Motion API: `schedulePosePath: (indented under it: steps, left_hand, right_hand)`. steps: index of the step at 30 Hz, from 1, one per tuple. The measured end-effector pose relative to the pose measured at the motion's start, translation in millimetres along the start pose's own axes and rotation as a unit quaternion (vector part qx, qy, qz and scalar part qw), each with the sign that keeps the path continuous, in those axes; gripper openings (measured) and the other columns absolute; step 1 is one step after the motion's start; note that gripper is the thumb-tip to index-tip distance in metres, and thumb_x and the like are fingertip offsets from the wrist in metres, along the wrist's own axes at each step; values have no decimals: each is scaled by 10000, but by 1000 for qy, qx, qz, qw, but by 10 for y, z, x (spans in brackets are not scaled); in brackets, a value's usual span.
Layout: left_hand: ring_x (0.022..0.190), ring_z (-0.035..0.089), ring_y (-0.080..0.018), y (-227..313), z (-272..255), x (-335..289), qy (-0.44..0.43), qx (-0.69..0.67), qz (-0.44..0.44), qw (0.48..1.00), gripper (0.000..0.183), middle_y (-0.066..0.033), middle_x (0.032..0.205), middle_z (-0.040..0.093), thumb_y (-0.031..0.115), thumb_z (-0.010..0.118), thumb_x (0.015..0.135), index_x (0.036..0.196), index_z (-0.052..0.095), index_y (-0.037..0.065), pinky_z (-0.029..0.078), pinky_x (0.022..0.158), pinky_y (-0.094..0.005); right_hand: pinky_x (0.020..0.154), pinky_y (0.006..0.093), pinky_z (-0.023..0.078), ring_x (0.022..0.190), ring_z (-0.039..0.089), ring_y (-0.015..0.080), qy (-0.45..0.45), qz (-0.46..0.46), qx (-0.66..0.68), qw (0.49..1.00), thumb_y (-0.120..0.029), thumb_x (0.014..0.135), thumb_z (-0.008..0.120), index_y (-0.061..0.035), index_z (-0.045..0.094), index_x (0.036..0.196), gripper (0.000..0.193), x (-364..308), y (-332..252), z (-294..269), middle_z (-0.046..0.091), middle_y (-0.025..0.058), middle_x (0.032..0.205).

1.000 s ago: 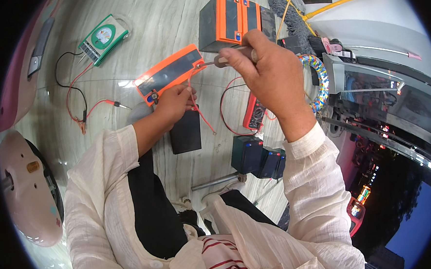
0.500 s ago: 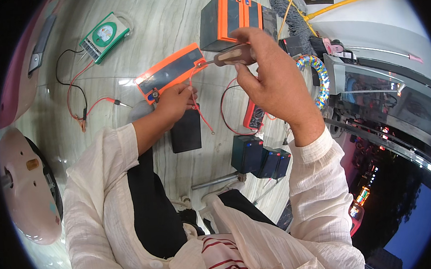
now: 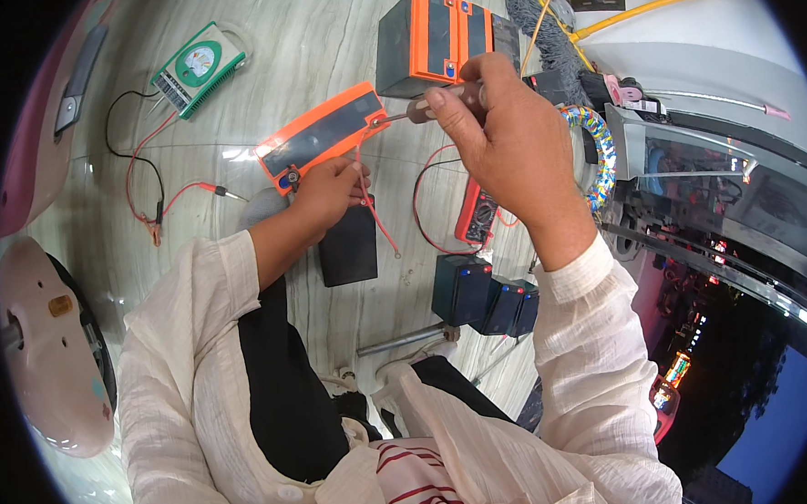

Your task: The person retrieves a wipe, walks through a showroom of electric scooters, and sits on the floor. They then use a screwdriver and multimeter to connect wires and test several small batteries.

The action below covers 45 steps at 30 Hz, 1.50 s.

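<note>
An orange-and-black battery (image 3: 320, 136) lies at a slant on the floor in front of me. My right hand (image 3: 521, 150) is closed around the brown handle of a screwdriver (image 3: 422, 110). Its shaft points left, and the tip meets the terminal at the battery's right end. A red wire (image 3: 380, 218) runs from that terminal down past my left fingertips to a loose ring end. My left hand (image 3: 328, 197) is closed against the battery's near side, its fingertips pinching the wire. Just below this hand lies a black battery (image 3: 348, 246), partly covered by it.
A green charger (image 3: 200, 64) with clip leads lies far left. Another orange-and-black battery block (image 3: 429, 41) stands at the back. Right of centre are a red multimeter (image 3: 476, 213) and several dark batteries (image 3: 463, 290). A colourful ring-shaped roll (image 3: 602, 155) and mop (image 3: 547, 30) are beyond.
My right hand has turned on the screwdriver handle, with the thumb now lying across it and the wrist a little further left. The left hand and the battery have hardly moved.
</note>
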State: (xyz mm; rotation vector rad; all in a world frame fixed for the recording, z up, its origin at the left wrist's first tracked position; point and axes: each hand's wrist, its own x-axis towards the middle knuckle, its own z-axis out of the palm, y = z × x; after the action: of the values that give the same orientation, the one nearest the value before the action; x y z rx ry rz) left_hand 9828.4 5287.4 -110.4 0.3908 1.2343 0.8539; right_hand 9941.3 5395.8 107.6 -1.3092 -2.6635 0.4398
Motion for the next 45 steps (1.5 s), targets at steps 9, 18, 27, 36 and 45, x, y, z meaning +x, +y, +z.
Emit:
schedulePosePath:
  steps: [9,18,27,36,45]
  left_hand:
    - [944,651,-166,-3,-7,-7,0,-9,-3,1000,367,-95,1052,666,313,450,1046,1157,603,-1,513,853,-296]
    - [871,657,-155,56,33,-40,10,-31,-3,999,328,-75,972,658,266,439,1043,1076,624,-3,539,812,-288]
    - [976,657,-175,94,-16,-78,-24,-33,-17,999,319,-75,1050,648,277,440,1049,1168,587,21,511,879,-297]
    - [929,655,-165,114,-60,-87,-32,-23,-13,999,275,-72,1026,640,235,473,1037,1141,583,6,529,864,-305]
    - [884,662,-167,181,-76,-109,-41,1,-14,999,258,-78,977,635,220,456,1041,1113,576,3,540,837,-306]
  right_hand:
    - [588,393,515,738,673,281,-24,1,-3,1000,-266,859,718,-33,551,917,292,7,-38,-43,667,90,834]
    - [644,392,541,807,696,316,-23,25,-57,998,-277,856,731,-22,511,852,337,84,11,-60,713,126,856]
    - [573,384,523,679,685,315,-33,-9,-118,992,-305,845,735,-20,568,939,343,97,78,-103,703,97,745]
    - [573,348,532,677,700,286,39,37,22,998,-248,885,717,-5,546,897,297,11,77,36,718,116,779]
    - [575,363,532,660,691,294,40,-25,84,995,-273,873,732,14,531,916,352,-46,65,113,710,115,771]
